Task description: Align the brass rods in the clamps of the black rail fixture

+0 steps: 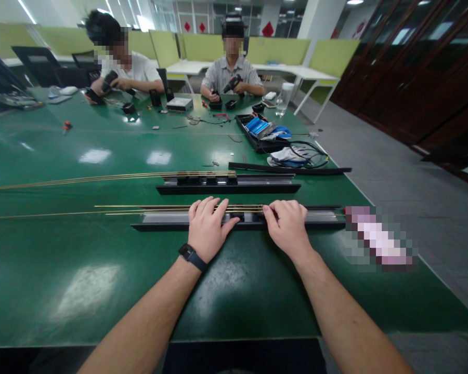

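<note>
A long black channel with a silvery inside point(166, 217) lies across the table before me. Thin brass-coloured rods point(128, 210) run along it and stick out past its left end. My left hand point(208, 228), with a dark watch on the wrist, rests over the channel, fingers stretched across the rods and thumb apart. A small black block point(237, 216) sits inside by the thumb tip. My right hand point(288, 221) is closed at the channel's far wall, thumb and forefinger together beside the rods; what lies between them is hidden.
Behind lies a second black channel point(228, 189) with long brass rods. Farther back are a black strip point(288, 169), gloves point(290, 156) and a black tray point(253, 140). A blurred pinkish object point(378, 236) lies right. Two people work with power drills across the green table point(113, 296).
</note>
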`<state>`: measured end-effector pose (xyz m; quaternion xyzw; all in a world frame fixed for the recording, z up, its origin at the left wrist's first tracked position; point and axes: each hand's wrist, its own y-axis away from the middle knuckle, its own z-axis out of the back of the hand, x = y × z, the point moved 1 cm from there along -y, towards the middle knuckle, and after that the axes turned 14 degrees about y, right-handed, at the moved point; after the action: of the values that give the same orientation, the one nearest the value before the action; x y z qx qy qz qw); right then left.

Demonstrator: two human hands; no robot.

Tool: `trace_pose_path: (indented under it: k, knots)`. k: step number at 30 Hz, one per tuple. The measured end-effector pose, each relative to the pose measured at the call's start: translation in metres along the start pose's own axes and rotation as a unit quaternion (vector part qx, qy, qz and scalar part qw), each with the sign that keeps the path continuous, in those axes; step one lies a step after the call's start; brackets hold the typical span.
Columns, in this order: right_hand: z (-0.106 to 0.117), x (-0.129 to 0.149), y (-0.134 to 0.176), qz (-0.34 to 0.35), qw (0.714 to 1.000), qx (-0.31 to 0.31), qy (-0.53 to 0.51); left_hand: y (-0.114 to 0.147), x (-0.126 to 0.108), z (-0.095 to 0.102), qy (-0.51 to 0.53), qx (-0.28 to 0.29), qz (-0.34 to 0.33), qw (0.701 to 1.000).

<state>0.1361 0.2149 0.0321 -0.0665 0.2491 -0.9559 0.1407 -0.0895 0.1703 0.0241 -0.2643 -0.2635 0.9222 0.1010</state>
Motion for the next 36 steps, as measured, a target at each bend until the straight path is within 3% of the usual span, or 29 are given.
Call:
trace_pose_path:
  k: [36]
  knots:
    - [-0.0003, 0.0022, -0.0007, 0.0, 1.0, -0.02, 0.005, -0.0006, 0.0019, -0.0013, 0.0, -0.007, -0.009, 1.0]
